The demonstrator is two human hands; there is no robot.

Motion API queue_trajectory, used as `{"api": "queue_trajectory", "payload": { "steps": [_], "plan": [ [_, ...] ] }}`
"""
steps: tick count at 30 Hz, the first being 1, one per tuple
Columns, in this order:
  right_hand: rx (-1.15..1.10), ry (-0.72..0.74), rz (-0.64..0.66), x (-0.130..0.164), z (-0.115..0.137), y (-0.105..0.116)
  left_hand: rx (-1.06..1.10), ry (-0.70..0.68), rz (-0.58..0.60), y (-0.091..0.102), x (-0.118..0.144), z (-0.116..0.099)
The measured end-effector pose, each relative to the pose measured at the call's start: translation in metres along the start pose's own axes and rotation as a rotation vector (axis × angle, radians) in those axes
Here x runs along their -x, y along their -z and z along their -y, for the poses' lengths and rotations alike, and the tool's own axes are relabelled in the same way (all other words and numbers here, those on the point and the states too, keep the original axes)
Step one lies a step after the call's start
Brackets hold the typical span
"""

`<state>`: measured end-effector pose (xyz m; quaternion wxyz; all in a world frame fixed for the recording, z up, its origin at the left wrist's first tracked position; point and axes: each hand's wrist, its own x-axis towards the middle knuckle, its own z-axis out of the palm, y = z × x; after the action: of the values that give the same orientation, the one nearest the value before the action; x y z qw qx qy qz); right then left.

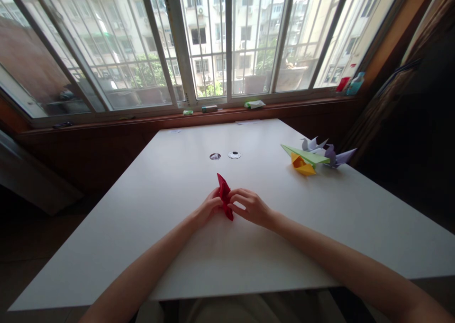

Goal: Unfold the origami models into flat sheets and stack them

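Note:
A red folded-paper boat (224,190) with two pointed ends is held between my hands, just over the middle of the white table (142,228). My left hand (209,204) is closed on its left side, thumb pressed against the paper. From the right, my right hand (250,204) pinches the boat's other side with thumb and forefinger, the fingers curved. One point of the paper sticks up and away from me, the other down toward me. Its inner folds are partly hidden by my fingers.
At the table's right stand a yellow paper boat (302,165), a green paper plane (305,155), a white paper crane (313,145) and a purple paper crane (337,157). Two round holes, one with a cover (234,155), lie beyond my hands. Small packets (254,104) rest on the windowsill.

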<state>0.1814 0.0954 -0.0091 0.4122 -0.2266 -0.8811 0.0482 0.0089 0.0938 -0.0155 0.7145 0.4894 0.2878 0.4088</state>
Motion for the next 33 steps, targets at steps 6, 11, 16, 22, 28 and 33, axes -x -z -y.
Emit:
{"api": "queue_trajectory", "payload": {
  "steps": [6, 11, 16, 22, 28, 33],
  "plan": [
    [-0.065, -0.12, -0.041, 0.002, 0.0, -0.005, 0.004, -0.038, -0.001, -0.002, 0.001, -0.001],
    [-0.044, -0.161, -0.087, 0.004, -0.002, -0.005, -0.051, -0.066, -0.021, -0.003, 0.002, -0.001],
    [0.087, -0.135, -0.101, 0.003, 0.0, -0.004, -0.125, -0.107, -0.071, -0.006, 0.003, -0.001],
    [0.327, -0.063, -0.11, 0.001, -0.004, 0.0, -0.212, -0.114, -0.128, -0.009, 0.003, -0.001],
    [0.476, -0.004, -0.092, -0.002, -0.007, 0.006, -0.282, -0.101, -0.159, -0.014, 0.005, -0.003],
    [0.523, 0.046, -0.069, -0.004, -0.007, 0.009, -0.316, -0.068, -0.163, -0.014, 0.006, -0.008]
  ]
}}
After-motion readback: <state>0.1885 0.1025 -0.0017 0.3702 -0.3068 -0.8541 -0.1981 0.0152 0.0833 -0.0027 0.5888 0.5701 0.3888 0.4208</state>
